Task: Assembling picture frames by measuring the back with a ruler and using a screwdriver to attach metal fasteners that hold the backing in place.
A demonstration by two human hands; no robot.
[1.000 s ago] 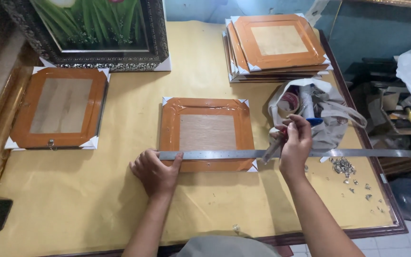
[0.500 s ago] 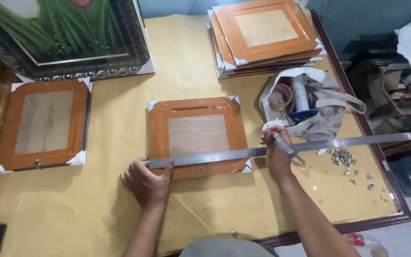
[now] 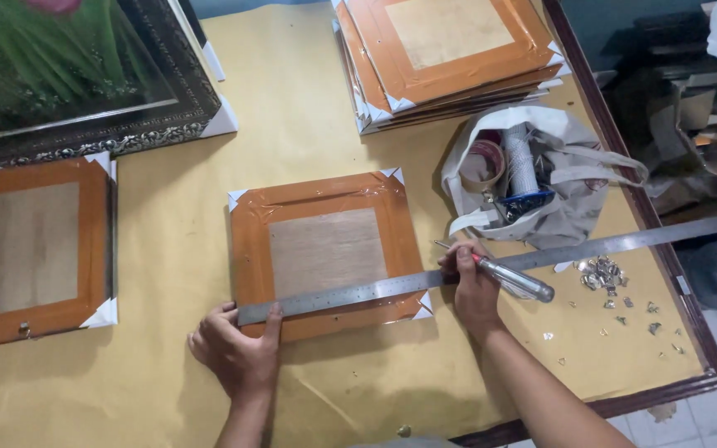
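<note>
- A picture frame (image 3: 33, 249), back up and taped orange-brown, lies at the left of the yellow worktop (image 3: 292, 108), below a dark ornate frame (image 3: 85, 91).
- The left hand (image 3: 238, 353) reaches up from the near edge, palm down, fingers spread and pressing the left end of a long steel ruler (image 3: 392, 286) flat.
- The ruler lies across the lower edge of the middle frame back (image 3: 325, 249) and runs right, beyond the worktop's edge.
- The right hand (image 3: 475, 286) sits on the ruler at the frame's lower right corner, forearm slanting in from the lower right, fingers closed around a screwdriver (image 3: 504, 274) whose clear handle points right.
- Right of it: an open cloth bag (image 3: 533, 178), small metal bits (image 3: 603, 274), and stacked frames (image 3: 450, 50) behind.
</note>
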